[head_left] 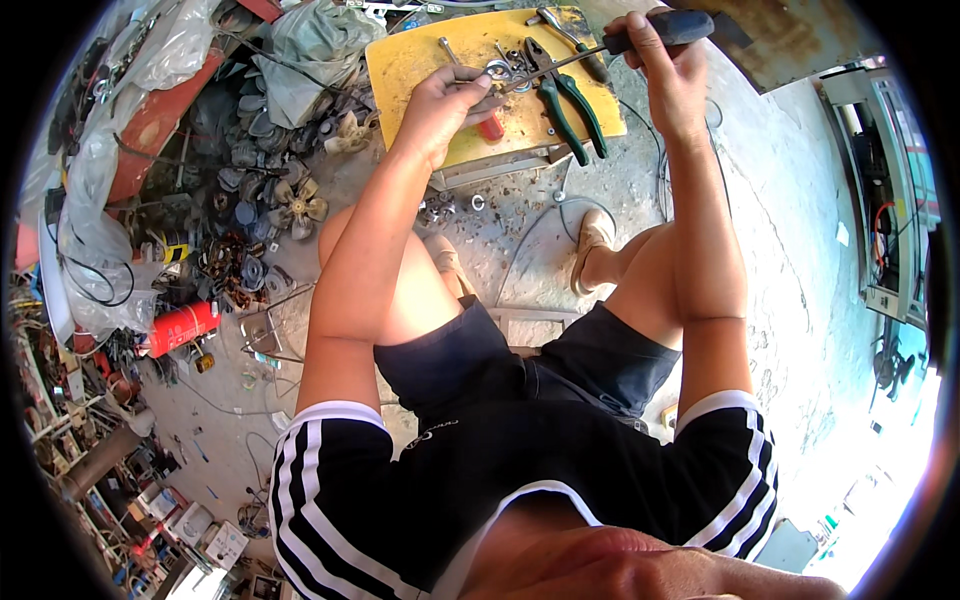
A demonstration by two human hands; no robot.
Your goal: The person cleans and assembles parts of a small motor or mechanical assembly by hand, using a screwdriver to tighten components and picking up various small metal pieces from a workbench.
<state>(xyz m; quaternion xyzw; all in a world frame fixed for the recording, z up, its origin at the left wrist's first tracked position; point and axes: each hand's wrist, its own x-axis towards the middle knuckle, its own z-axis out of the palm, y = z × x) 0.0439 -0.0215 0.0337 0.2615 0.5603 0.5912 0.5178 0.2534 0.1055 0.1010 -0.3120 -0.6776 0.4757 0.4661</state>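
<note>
My right hand (668, 78) is closed around the black handle of a screwdriver (560, 63), whose long shaft slants down to the left. My left hand (440, 112) is at the tip end of that shaft, thumb and fingers drawn together. Whatever lies between the left fingers is too small to make out. Below both hands is a low table with a worn yellow top (400, 60). On it lie pliers with green handles (572, 110), a tool with a metal head and dark grip (590, 65), a metal ring (497, 70), a bolt (447, 46) and a red piece (491, 127).
Scrap parts, with a fan wheel (298, 206) among them, are heaped on the floor at the left. A red cylinder (183, 328) lies near them. A rusty metal sheet (790, 40) juts in at the upper right. A cable (515, 255) loops between my feet.
</note>
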